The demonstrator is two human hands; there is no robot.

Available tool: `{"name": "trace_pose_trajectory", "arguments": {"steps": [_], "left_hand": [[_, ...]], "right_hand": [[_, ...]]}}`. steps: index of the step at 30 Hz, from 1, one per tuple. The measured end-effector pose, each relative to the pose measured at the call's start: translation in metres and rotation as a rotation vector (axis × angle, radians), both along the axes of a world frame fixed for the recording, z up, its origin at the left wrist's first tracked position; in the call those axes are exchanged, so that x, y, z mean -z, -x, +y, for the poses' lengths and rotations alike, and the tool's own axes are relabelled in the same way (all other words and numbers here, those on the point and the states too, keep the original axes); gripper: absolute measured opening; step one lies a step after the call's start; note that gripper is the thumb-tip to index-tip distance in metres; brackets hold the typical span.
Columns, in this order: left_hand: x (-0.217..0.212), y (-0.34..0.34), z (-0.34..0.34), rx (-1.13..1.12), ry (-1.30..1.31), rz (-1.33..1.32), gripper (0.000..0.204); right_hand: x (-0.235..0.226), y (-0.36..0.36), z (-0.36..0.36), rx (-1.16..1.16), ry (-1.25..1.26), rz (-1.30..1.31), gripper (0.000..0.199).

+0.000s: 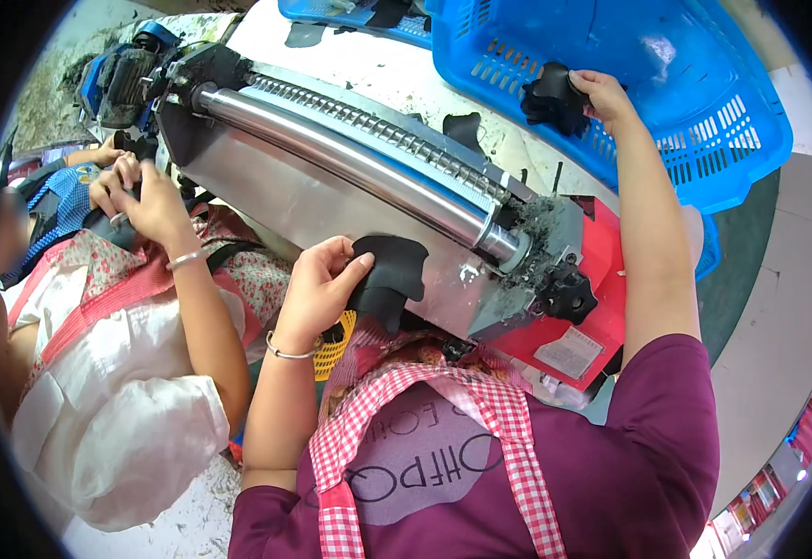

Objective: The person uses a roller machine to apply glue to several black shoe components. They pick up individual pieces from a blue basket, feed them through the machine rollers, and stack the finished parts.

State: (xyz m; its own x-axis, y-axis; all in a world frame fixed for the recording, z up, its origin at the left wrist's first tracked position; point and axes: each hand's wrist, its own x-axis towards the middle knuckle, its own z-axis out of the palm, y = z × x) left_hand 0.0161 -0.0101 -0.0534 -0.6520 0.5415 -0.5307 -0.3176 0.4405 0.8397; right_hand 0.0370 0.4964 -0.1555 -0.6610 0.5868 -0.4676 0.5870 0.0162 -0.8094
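Observation:
My left hand (315,287) pinches a small stack of black leather-like pieces (391,272) between thumb and fingers, just in front of the machine's sloping metal plate (331,224). Stretched out to the far right, my right hand (602,95) grips more black cut pieces (555,101) at the near wall of a blue plastic basket (602,47). Between my arms lies the roller machine, with a shiny steel roller (350,168) and a coiled shaft (378,135) behind it.
Dark scraps and dust coat the machine's right end by a black knob (569,293) and red housing (602,252). A loose black piece (463,129) lies behind the roller. At left, a co-worker's hands (150,200) handle dark pieces. A yellow basket (333,349) stands below my left hand.

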Motion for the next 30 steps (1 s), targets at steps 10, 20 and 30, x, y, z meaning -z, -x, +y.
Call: {"name": "trace_pose_trajectory", "arguments": {"steps": [10, 20, 30], "left_hand": [[0.013, 0.015, 0.009, 0.028, 0.123, 0.133, 0.029], [0.0, 0.016, 0.027, -0.045, -0.073, -0.132, 0.013], [-0.009, 0.018, 0.041, 0.116, 0.258, 0.335, 0.038]], "right_hand": [[-0.058, 0.022, -0.065, -0.46, -0.116, -0.029, 0.053], [-0.08, 0.034, -0.18, -0.997, 0.115, -0.018, 0.041], [-0.114, 0.039, -0.168, -0.686, 0.481, 0.141, 0.028]]}}
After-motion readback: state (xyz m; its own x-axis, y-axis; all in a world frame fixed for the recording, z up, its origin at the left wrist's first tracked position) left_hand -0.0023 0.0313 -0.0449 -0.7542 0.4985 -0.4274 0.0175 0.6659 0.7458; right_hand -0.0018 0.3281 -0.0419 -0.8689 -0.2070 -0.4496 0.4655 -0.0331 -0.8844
